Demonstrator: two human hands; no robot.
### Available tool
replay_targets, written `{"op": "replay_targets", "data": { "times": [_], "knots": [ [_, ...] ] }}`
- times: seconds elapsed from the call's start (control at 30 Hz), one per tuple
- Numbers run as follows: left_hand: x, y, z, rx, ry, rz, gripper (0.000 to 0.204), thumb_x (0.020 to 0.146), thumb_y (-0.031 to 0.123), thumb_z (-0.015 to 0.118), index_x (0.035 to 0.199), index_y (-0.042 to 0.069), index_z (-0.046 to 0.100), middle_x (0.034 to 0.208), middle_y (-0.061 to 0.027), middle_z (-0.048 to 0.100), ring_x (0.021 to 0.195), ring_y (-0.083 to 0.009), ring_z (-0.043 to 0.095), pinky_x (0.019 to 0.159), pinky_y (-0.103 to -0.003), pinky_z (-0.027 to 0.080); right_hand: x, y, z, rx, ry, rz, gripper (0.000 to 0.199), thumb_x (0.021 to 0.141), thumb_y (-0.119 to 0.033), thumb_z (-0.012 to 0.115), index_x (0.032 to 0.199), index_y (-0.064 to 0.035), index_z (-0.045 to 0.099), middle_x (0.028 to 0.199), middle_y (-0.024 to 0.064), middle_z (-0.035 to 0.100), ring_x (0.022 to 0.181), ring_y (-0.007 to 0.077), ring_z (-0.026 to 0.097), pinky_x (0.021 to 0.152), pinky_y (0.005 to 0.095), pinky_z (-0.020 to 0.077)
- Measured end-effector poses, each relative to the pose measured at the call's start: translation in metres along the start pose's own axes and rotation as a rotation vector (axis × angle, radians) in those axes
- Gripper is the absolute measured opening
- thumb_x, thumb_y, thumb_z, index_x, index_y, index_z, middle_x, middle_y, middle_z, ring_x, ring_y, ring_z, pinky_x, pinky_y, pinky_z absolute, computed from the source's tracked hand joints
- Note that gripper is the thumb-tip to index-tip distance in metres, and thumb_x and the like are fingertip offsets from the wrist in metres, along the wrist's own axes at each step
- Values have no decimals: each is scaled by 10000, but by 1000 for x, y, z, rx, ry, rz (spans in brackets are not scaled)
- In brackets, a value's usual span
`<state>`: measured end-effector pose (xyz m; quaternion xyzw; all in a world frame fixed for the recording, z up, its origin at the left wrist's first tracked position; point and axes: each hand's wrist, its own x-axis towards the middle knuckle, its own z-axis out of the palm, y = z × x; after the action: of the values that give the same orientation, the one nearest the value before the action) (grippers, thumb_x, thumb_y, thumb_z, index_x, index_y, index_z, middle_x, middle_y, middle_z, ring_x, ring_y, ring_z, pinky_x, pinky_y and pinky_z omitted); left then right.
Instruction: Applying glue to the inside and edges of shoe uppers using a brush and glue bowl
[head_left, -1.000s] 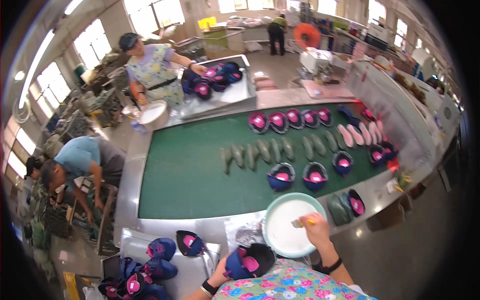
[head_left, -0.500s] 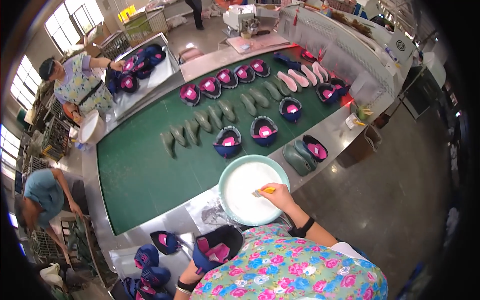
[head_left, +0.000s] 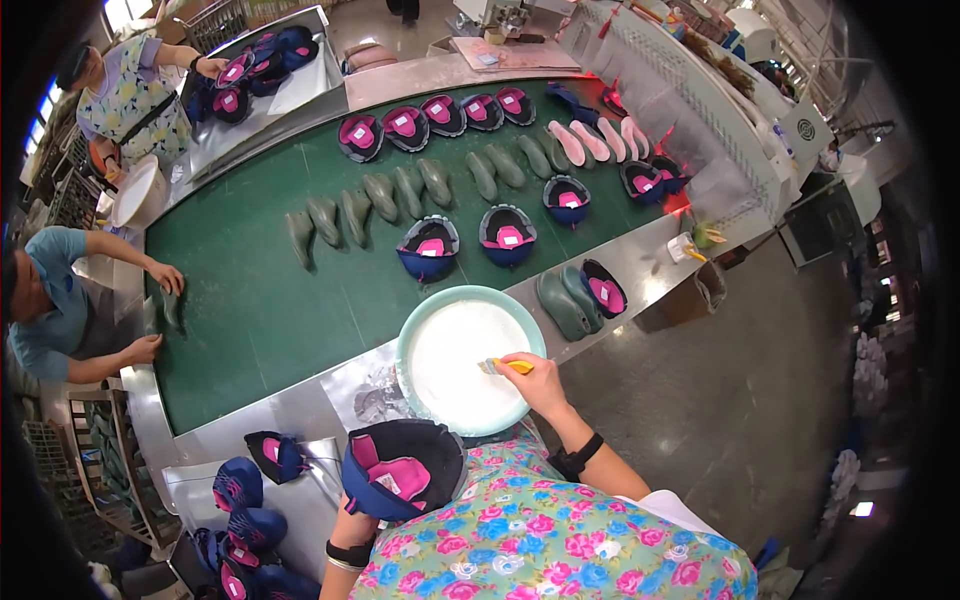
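Observation:
My right hand (head_left: 541,386) grips a brush (head_left: 517,367) with a yellow handle. Its bristles are at the white liquid in a round, pale green basin (head_left: 407,330) on the bench edge in front of me. On my left, a navy shoe upper (head_left: 378,500) with pink inside and a dark padded collar rests in my left hand (head_left: 354,520), held near my apron beside the basin. The upper hides most of that hand's fingers. Several more navy uppers (head_left: 238,483) lie on a metal tray below left, one nearest the bench (head_left: 275,456).
Beyond the basin, a green conveyor belt (head_left: 270,350) bears rows of green shoe lasts (head_left: 380,195), navy uppers (head_left: 508,235) and pink insoles (head_left: 566,143). Lasts (head_left: 565,305) stand on the right ledge. Two co-workers are at the left; one handles lasts (head_left: 172,310) at the belt's end.
My left hand has raised the upper and tilted its opening more into view. The brush stays over the basin. The near-left co-worker has straightened from the rack and brought lasts onto the belt.

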<state>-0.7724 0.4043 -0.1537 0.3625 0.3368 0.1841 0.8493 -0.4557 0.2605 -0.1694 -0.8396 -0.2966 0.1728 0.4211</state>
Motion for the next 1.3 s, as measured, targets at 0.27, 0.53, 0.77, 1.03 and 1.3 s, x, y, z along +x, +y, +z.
{"op": "replay_targets", "data": {
  "times": [0.27,0.53,0.77,1.03,1.3],
  "knots": [
    [3,10,25,209,-164,-28,629,840,4,619,1395,10,323,1241,-109,547,1136,-183,527,957,-309,430,19,-38,-65,54,204,-235,131,871,-107,617,862,20,650,898,116,680,816,235,631,704,314,497],
    [65,8,214,791,-415,417,928,722,7,733,1451,51,161,1373,-189,411,1238,-290,473,1026,-366,370,33,-17,-184,175,184,-355,88,878,-41,600,958,-15,627,913,113,650,822,242,619,711,305,487],
    [146,-120,436,860,-283,566,884,706,-103,615,1457,82,186,1285,-215,504,1141,-303,562,949,-358,444,52,96,-339,142,-155,-564,377,682,-250,813,984,-68,679,902,49,673,760,217,575,671,313,483],
    [232,-193,618,1000,-876,457,787,759,-26,628,1450,97,273,1448,-187,349,1308,-347,388,1075,-397,345,38,202,-493,-94,46,-211,322,617,-213,831,848,-41,686,714,59,616,669,218,559,582,314,477],
    [527,-167,638,1670,-396,907,360,798,147,629,1138,44,568,1041,-144,594,996,-328,530,839,-421,458,55,274,-560,-482,-212,103,352,624,-343,806,814,-71,687,738,56,628,755,250,564,659,360,482]
  ]
}}
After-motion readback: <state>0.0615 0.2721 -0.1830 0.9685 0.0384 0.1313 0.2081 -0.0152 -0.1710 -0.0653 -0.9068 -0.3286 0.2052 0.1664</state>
